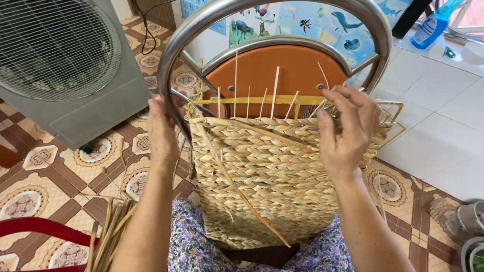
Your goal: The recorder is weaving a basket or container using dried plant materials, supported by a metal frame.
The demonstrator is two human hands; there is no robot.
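Over at the left, on the patterned tile floor [45,176], stands a grey fan [60,60], and a loose bundle of dry reeds [108,234] lies near the person's knee. The left hand [162,132] is closed around the left edge of the half-woven basket [267,171], fingers wrapped behind it and thumb in front, steadying it against the curved steel chair frame [174,55]. The basket rests upright on the person's lap, its top leaning on the chair's orange seat [282,68], with a yellow wire form [262,99] showing above the weave. It looks light and springy: the braided straw should give under a squeeze, so the firmer hold seems to be the wire rim and side edges, not the soft woven middle. Thin upright stakes [275,90] poke out of the top and look brittle enough to snap if bent hard. The right hand [348,136] sits at the upper right corner, fingertips pinching strands at the rim. A blue spray bottle [433,25] stands far right.
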